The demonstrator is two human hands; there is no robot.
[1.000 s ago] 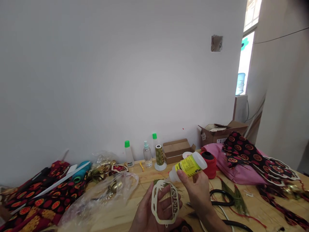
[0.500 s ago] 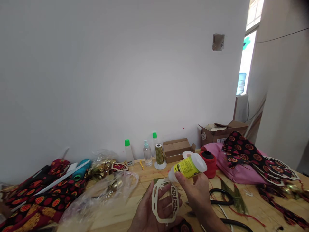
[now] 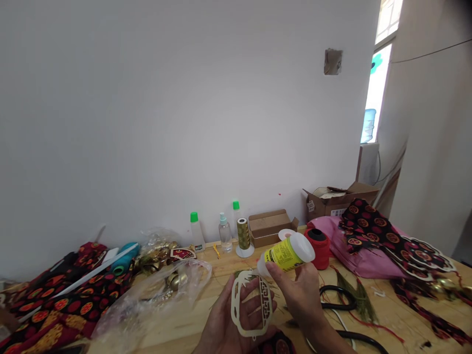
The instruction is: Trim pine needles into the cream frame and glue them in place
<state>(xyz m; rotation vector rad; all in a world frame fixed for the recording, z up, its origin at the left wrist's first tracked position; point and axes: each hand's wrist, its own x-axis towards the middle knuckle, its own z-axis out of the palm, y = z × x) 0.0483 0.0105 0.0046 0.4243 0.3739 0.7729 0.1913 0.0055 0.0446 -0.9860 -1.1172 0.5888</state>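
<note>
A pale cut-out frame [image 3: 236, 309] with a lattice pattern down its right side rests on my left hand [image 3: 221, 314], its palm up and fingers curled behind the openings. My right hand [image 3: 303, 294] is wrapped round a white squeeze bottle [image 3: 285, 254] with a yellow label. The bottle is tilted, its nozzle end pointing down to the left at the frame's top edge. Whether the tip touches the frame, or anything comes out, I cannot tell. Black-handled scissors [image 3: 341, 306] lie right of my right wrist, partly hidden by it.
Green-capped bottles [image 3: 197, 236], a spray bottle [image 3: 224, 235] and an olive thread spool [image 3: 243, 234] stand along the wall. A red thread cone [image 3: 317, 250] and a pink bag [image 3: 342, 246] are to the right. Plastic bags [image 3: 158, 300] and patterned cloth [image 3: 55, 305] lie left.
Very little differs. The bottle and the frame have shifted slightly, and the whole view has moved a few pixels. Both hands keep their hold.
</note>
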